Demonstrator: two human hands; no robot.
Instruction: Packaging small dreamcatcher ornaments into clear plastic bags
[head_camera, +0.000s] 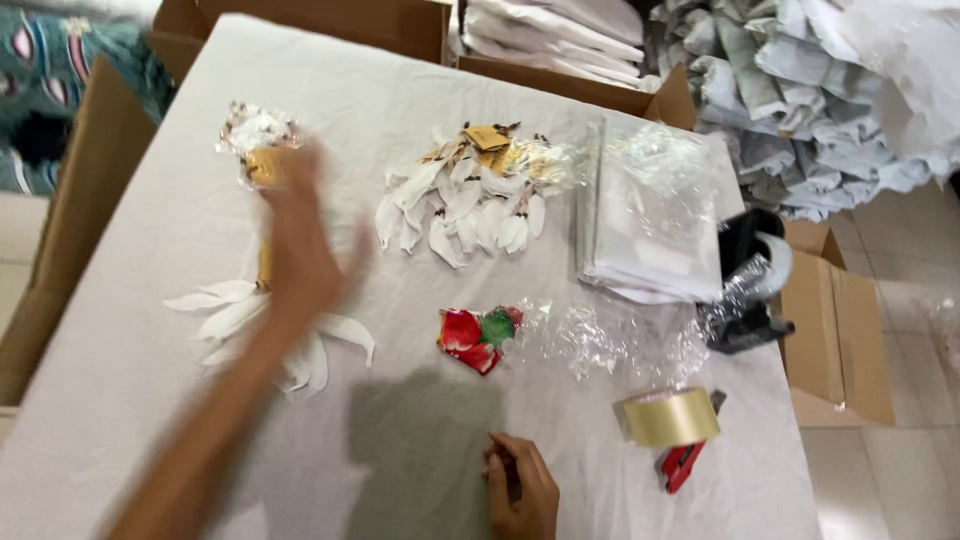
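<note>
A blurred left hand (300, 245), fingers spread open, reaches over white petals (235, 305) toward a crinkled clear packet (258, 135); the right hand (520, 490), curled shut, rests on the white table (130, 380) near a tape dispenser (672, 425)

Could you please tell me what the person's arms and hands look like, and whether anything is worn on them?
Both are bare. The left hand and its forearm show no sleeve, glove or watch, though motion blur softens them. The right hand shows no glove or ring that I can make out; its wrist is cut off by the frame edge.
</note>
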